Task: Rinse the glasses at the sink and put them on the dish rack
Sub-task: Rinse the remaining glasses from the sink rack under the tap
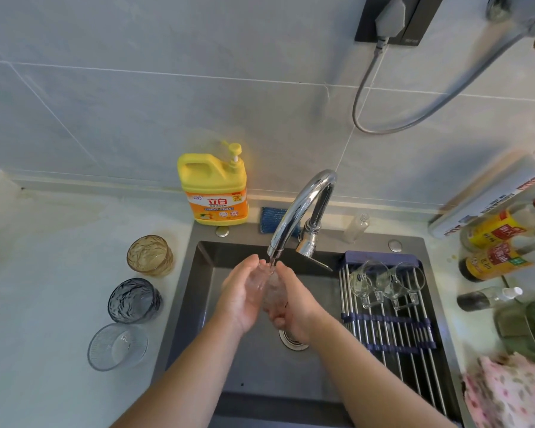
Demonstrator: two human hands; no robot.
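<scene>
Over the dark sink [198, 304], a clear glass [267, 287] sits between both my hands under the water running from the chrome faucet [300, 208]. My left hand [240, 296] cups its left side and my right hand [292, 304] holds it from the right and below. Three glasses stand on the counter left of the sink: an amber one [150, 255], a dark blue one [134, 300] and a clear one [117, 346]. Two clear handled glasses [383, 281] lie on the roll-up dish rack [389, 332] across the sink's right side.
A yellow detergent bottle [213, 186] and a blue sponge [274, 219] stand behind the sink. Sauce bottles [501, 245] crowd the right counter, with a pink floral cloth [510, 393] at the near right. A grey cable [383, 118] hangs on the tiled wall.
</scene>
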